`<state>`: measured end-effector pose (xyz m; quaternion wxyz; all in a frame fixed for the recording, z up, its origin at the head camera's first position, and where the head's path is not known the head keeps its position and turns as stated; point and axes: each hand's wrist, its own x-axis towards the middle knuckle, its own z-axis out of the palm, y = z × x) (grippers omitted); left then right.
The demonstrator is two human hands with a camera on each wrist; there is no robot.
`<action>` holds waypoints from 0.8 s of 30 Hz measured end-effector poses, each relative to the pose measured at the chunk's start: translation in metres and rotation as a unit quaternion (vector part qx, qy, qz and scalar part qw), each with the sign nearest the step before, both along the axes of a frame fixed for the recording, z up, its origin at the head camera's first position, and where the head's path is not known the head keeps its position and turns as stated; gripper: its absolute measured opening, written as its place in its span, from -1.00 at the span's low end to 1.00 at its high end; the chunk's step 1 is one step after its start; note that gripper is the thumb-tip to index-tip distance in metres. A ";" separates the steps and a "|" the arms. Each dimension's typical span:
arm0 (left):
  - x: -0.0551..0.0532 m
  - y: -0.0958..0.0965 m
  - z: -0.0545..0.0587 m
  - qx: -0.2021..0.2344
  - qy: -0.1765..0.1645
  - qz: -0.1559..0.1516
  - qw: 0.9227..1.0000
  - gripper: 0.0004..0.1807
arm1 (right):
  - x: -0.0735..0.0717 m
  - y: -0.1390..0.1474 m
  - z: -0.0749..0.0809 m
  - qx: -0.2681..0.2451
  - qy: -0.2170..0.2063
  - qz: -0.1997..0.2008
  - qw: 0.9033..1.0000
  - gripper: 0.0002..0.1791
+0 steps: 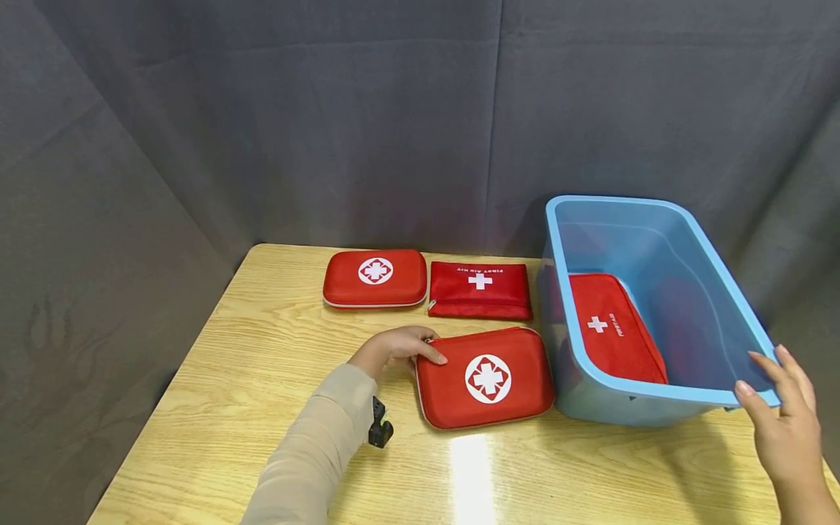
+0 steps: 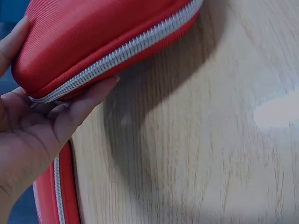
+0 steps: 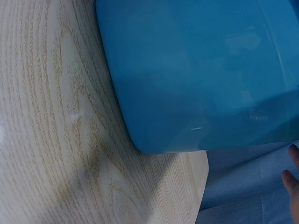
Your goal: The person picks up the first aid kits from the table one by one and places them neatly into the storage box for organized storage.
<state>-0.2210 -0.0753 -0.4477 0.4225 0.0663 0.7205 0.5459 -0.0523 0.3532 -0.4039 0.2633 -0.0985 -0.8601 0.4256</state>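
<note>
My left hand (image 1: 402, 345) grips a red hard-shell first aid case (image 1: 453, 386) by its left end, thumb on top. In the left wrist view, fingers reach beneath the silver zipper (image 2: 126, 52), and the case's shadow falls on the table under it. Its lid bears a white round emblem with a cross. To the right stands a blue plastic bin (image 1: 689, 306); inside lies a red first aid pouch (image 1: 620, 350). My right hand (image 1: 787, 415) rests at the bin's near right rim corner with fingers spread. The right wrist view shows only its fingertips (image 3: 290, 177).
Behind the held case are another red hard case (image 1: 348, 281) and a flat red first aid pouch (image 1: 446, 292), side by side. The wooden table (image 1: 216, 408) ends at the grey curtain (image 1: 367, 131). A small black clip (image 1: 380, 426) sits at the left wrist.
</note>
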 end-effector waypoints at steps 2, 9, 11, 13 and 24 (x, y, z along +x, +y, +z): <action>-0.001 -0.002 0.000 -0.001 0.019 0.005 1.000 -0.51 | 0.000 0.000 0.000 0.000 0.000 -0.002 1.000 -0.50; 0.000 -0.009 -0.002 -0.001 0.068 0.074 0.995 -0.62 | 0.000 0.000 -0.001 0.004 -0.001 -0.007 1.000 -0.50; 0.002 -0.010 -0.004 0.021 0.062 0.110 0.992 -0.63 | 0.000 0.000 -0.001 0.008 -0.004 -0.009 1.000 -0.50; 0.005 -0.009 -0.005 0.056 0.042 0.151 0.986 -0.61 | 0.000 -0.001 -0.002 0.012 -0.006 -0.009 1.000 -0.50; 0.016 0.004 -0.006 0.138 0.037 0.277 0.950 -0.64 | 0.000 -0.001 -0.002 0.009 0.002 -0.014 1.000 -0.50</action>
